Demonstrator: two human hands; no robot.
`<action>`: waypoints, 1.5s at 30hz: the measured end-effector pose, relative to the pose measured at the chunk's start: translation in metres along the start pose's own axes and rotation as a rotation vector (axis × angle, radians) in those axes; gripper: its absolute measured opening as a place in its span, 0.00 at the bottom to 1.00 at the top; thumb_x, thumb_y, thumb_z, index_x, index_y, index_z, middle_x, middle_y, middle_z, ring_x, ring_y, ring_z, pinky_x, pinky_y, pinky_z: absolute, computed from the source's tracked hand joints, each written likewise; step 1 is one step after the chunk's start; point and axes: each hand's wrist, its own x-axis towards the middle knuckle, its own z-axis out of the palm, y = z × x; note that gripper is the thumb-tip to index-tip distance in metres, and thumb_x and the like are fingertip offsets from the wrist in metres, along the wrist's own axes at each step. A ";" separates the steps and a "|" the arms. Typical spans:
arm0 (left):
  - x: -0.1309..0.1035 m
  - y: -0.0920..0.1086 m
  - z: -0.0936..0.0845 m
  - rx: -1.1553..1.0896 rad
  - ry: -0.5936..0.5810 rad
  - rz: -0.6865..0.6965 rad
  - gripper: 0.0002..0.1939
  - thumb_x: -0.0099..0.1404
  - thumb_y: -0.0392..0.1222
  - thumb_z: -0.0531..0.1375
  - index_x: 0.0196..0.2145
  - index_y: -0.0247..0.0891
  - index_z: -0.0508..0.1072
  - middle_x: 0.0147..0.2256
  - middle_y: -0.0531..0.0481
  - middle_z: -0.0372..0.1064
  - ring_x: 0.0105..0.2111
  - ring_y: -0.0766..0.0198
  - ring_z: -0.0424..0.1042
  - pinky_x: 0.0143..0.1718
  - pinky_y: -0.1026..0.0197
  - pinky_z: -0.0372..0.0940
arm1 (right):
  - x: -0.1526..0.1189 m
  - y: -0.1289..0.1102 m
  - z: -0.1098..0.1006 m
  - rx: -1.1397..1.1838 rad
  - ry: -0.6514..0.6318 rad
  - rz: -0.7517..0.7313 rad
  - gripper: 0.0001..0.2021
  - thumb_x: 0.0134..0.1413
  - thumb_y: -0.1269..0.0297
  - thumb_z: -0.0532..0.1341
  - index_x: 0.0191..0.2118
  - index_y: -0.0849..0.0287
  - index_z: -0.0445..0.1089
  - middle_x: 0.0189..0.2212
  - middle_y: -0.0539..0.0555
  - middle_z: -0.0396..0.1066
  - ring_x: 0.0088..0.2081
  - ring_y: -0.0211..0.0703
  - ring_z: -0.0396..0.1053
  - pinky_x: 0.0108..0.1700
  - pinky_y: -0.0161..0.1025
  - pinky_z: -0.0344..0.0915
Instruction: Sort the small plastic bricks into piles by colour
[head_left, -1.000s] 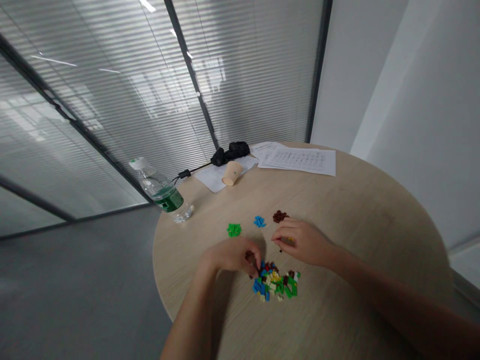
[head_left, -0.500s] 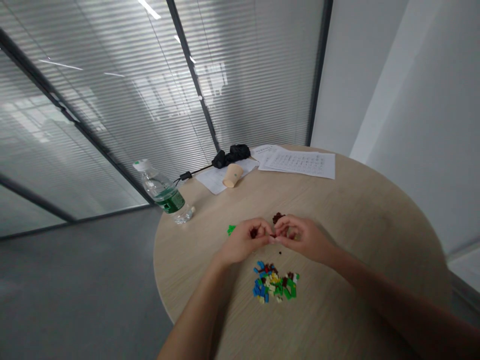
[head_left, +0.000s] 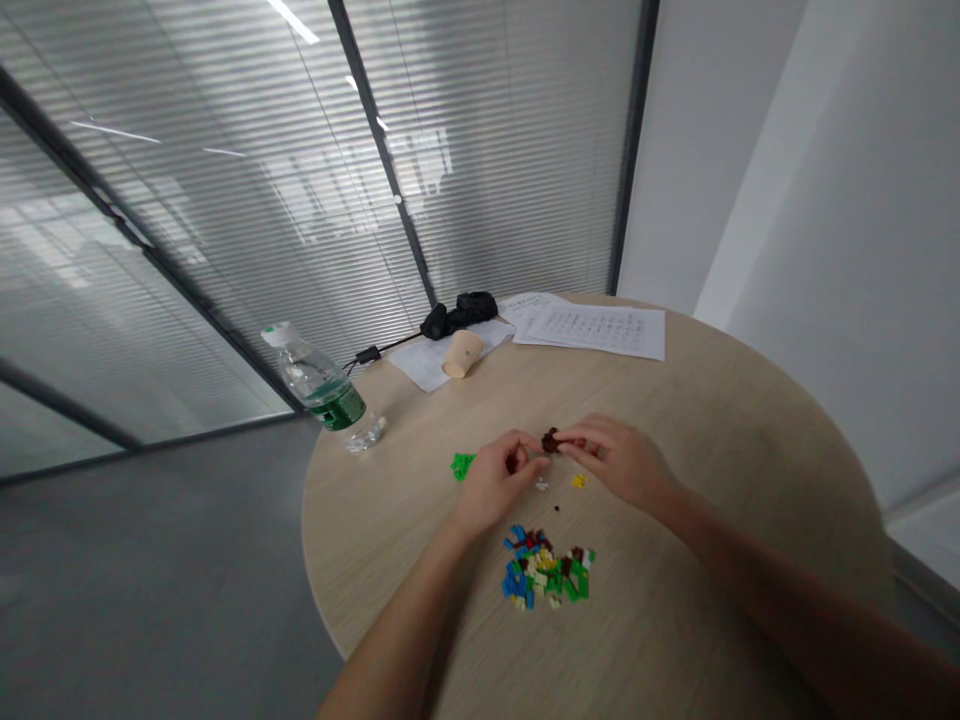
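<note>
"Wood-toned round table (head_left: 720, 420). Containers, next?"

"Clear bottle (head_left: 330, 395) at left edge, contents indistinct."

"Hands?"

"Left hand (head_left: 489, 487): fingers curled around brown pieces (head_left: 513, 463). Right hand (head_left: 621, 462): fingers slightly parted, hold not determinable."

"Smaller?"

"Paper cup (head_left: 462, 354) on white paper (head_left: 418, 365), interior hidden. Mixed bricks (head_left: 565, 568) loose, nearest; brown pile (head_left: 550, 441) at right fingertips."

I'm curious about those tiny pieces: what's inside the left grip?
Some dark brown pieces show inside the left grip; how many cannot be seen, since it covers the rest.
</note>
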 end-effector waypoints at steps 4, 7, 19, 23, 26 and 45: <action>-0.002 0.002 -0.002 0.223 -0.068 0.033 0.12 0.61 0.46 0.53 0.37 0.36 0.69 0.21 0.58 0.57 0.22 0.70 0.58 0.25 0.67 0.51 | 0.003 0.022 0.000 -0.113 0.034 0.100 0.09 0.54 0.65 0.56 0.37 0.57 0.73 0.33 0.53 0.73 0.32 0.39 0.68 0.33 0.35 0.64; -0.003 0.004 -0.005 0.416 -0.099 0.034 0.12 0.61 0.45 0.53 0.38 0.39 0.71 0.23 0.55 0.63 0.24 0.69 0.61 0.26 0.67 0.52 | 0.004 0.033 0.005 -0.172 0.030 0.164 0.09 0.53 0.64 0.56 0.37 0.57 0.73 0.30 0.53 0.73 0.29 0.39 0.68 0.31 0.35 0.63; -0.004 0.004 -0.012 0.604 -0.106 0.057 0.11 0.62 0.42 0.52 0.36 0.40 0.72 0.32 0.52 0.71 0.29 0.66 0.66 0.29 0.66 0.54 | 0.008 0.046 0.017 -0.123 -0.005 0.257 0.11 0.55 0.60 0.55 0.36 0.56 0.74 0.34 0.53 0.75 0.35 0.43 0.71 0.37 0.39 0.65; -0.004 0.007 -0.013 0.612 -0.142 0.057 0.09 0.59 0.40 0.53 0.35 0.40 0.73 0.29 0.52 0.70 0.28 0.66 0.66 0.28 0.66 0.54 | 0.008 0.047 0.018 -0.141 -0.018 0.235 0.11 0.55 0.59 0.56 0.36 0.56 0.74 0.33 0.53 0.75 0.34 0.43 0.71 0.35 0.38 0.64; -0.005 0.008 -0.013 0.586 -0.211 0.086 0.09 0.58 0.40 0.54 0.33 0.40 0.74 0.27 0.53 0.69 0.26 0.67 0.65 0.28 0.67 0.54 | 0.008 0.048 0.018 -0.174 -0.021 0.209 0.12 0.55 0.58 0.56 0.36 0.56 0.75 0.32 0.53 0.75 0.31 0.42 0.70 0.32 0.37 0.63; -0.010 0.007 -0.021 0.449 -0.549 0.142 0.07 0.51 0.39 0.61 0.30 0.41 0.77 0.22 0.56 0.69 0.22 0.71 0.64 0.23 0.69 0.53 | 0.001 0.017 0.007 -0.152 0.004 0.174 0.10 0.52 0.65 0.56 0.38 0.57 0.73 0.31 0.52 0.70 0.26 0.37 0.64 0.31 0.35 0.60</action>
